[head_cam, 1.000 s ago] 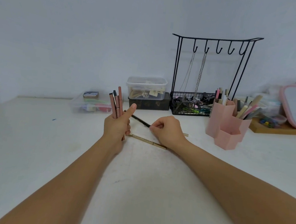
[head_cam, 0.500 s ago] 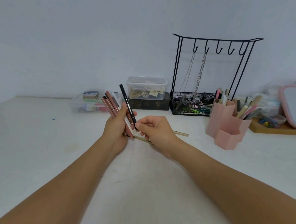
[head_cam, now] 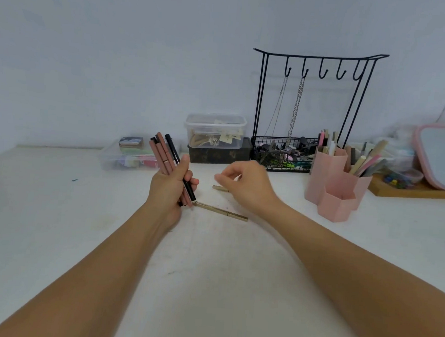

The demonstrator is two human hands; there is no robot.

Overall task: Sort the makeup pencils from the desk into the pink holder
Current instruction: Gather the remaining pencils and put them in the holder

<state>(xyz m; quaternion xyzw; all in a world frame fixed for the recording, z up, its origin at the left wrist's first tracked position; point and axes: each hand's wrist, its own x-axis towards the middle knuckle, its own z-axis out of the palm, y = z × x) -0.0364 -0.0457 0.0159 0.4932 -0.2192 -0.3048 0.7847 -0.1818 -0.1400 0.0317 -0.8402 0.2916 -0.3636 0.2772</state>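
My left hand (head_cam: 170, 188) grips a bundle of makeup pencils (head_cam: 162, 151), several pink ones and a black one (head_cam: 176, 156), held upright above the desk. My right hand (head_cam: 246, 185) hovers empty just right of it, fingers loosely curled and apart. A gold pencil (head_cam: 221, 211) lies on the desk below both hands. A second gold pencil (head_cam: 218, 187) shows only its tip from under my right hand. The pink holder (head_cam: 336, 181), made of hexagonal cups with pencils and sticks in them, stands to the right.
A black wire jewellery rack (head_cam: 310, 106) with hanging chains stands at the back. Clear plastic boxes (head_cam: 214, 131) sit left of it, a low clear box (head_cam: 127, 156) further left. A wooden tray (head_cam: 412, 190) and a pink-framed mirror (head_cam: 443, 155) are at far right.
My right hand picked the black pencil off the desk, passed it into the bundle in my left hand, then let go and drew back to the right.
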